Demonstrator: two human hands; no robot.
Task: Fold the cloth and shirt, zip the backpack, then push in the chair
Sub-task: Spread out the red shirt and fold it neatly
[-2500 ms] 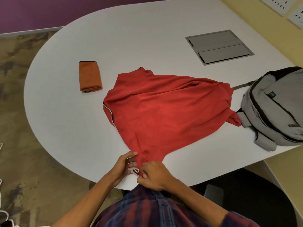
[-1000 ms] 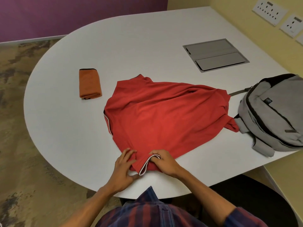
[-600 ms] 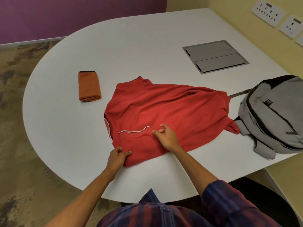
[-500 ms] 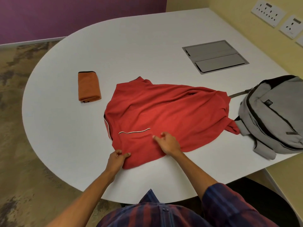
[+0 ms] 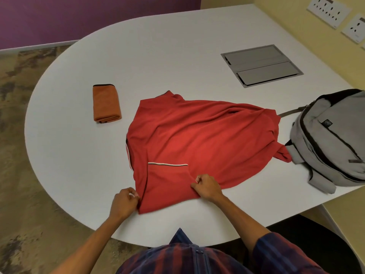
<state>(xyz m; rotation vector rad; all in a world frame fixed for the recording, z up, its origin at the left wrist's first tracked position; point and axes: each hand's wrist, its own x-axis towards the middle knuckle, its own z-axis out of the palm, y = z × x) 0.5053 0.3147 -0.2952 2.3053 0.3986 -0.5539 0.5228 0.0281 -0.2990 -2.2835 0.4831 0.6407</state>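
Left hand (image 5: pixel 124 202) pinches shirt (image 5: pixel 197 141) hem, lower centre | right hand (image 5: pixel 207 186) grips folded sleeve edge | cloth (image 5: pixel 106 102) folded, centre left on table (image 5: pixel 177 56) | backpack (image 5: pixel 331 139) right edge

A big white desk (image 5: pixel 177 56) with a round end has a grey metal flap box (image 5: pixel 261 66) set in its top. White wall sockets (image 5: pixel 328 11) sit on the yellow wall (image 5: pixel 296 22). Brown patchy carpet (image 5: pixel 17 175) covers the floor.

2 hands pinch shirt (image 5: pixel 197 139) (sleeve folded in).
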